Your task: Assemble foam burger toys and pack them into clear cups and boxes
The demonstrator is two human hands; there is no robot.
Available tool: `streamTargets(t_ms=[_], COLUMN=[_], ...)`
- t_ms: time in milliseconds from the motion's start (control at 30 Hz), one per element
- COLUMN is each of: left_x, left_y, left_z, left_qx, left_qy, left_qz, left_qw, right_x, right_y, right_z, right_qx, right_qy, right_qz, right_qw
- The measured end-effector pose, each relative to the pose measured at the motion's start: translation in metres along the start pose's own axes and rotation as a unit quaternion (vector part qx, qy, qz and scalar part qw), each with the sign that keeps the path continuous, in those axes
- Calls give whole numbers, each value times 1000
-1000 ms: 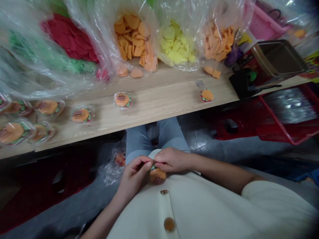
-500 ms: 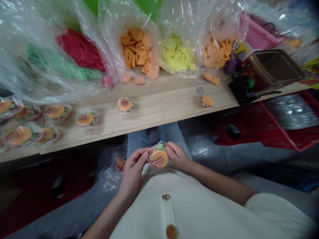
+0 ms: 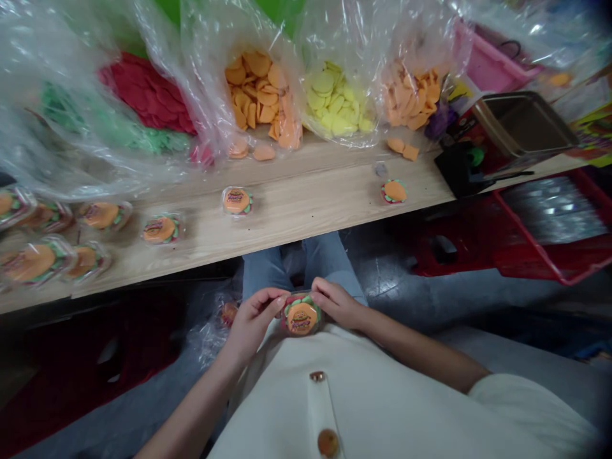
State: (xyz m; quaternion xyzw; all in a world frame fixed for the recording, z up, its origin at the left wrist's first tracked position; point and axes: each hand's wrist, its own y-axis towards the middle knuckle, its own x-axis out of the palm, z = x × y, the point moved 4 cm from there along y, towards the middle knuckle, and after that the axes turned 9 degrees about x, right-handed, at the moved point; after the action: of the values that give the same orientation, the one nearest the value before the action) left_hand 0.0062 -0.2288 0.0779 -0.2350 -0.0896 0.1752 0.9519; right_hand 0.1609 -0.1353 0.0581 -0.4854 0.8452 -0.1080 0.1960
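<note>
Between my two hands, over my lap, is a clear plastic case (image 3: 301,317) with a toy burger inside: orange bun, green and red layers, and a printed label on top. My left hand (image 3: 255,319) pinches its left edge between thumb and fingers. On the opposite edge, my right hand (image 3: 337,302) grips it the same way. Ahead on the table, a similar burger case (image 3: 238,201) sits near the front edge, with another burger case (image 3: 162,228) to its left. An uncased burger stack (image 3: 394,191) lies farther right, near a small clear piece (image 3: 380,169).
Clear bags hold red pieces (image 3: 148,95), orange pieces (image 3: 261,92), yellow pieces (image 3: 337,102) and green pieces (image 3: 129,131) along the table's back. Several packed burgers (image 3: 36,262) crowd the left end. At right stand an open tub (image 3: 526,124), a pink bin (image 3: 497,60) and a red crate (image 3: 540,252).
Both hands have brought the burger case slightly down, nearer my body, and its top has tilted a little. The view has shifted slightly.
</note>
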Motion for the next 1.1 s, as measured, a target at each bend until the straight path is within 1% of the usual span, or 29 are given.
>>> streamTargets(t_ms=[67,133,300,400,467,533,633,700,733,800,867,933,1000,1033,1100], left_x=[2,4,7,7,8,9,12,13,13,14,15,18,19,18,16], left_y=[-2,-3,0,6,8,7,0,-3,-3,2,12,20,23,22,14], left_z=[2,1,-5,-3,-1,0,-5,-9,-10,-8,-2,5,8,7,3], left_qx=[0,1,-7,-19,-29,-36,-46,-41,-32,-6,27,43,28,14,-12], left_qy=[16,28,22,12,8,0,-35,-50,-48,-27,4,24,19,8,-20], left_qz=[-17,-32,-59,-85,-95,-88,-52,-23,-11,-5,-20,-54,-78,-77,-64], left_qw=[1000,999,998,996,995,995,997,998,998,1000,999,997,996,997,998], right_x=[-2,-3,-1,0,2,6,8,3,-1,-12,-21,-24,-20,-16,-11], right_y=[0,-2,-7,-6,-5,-6,-9,-10,-9,-3,9,21,31,33,34], right_z=[-4,-4,8,12,15,20,26,26,23,11,-6,-19,-22,-20,-12], right_qx=[-14,-21,5,24,48,81,108,108,102,73,33,11,12,18,30], right_qy=[-18,-23,22,51,91,144,185,166,138,46,-48,-99,-103,-92,-53], right_qz=[-48,-69,-69,-75,-78,-79,-69,-65,-72,-81,-88,-92,-104,-102,-78], right_qw=[999,997,997,996,992,983,974,978,983,993,994,991,989,990,995])
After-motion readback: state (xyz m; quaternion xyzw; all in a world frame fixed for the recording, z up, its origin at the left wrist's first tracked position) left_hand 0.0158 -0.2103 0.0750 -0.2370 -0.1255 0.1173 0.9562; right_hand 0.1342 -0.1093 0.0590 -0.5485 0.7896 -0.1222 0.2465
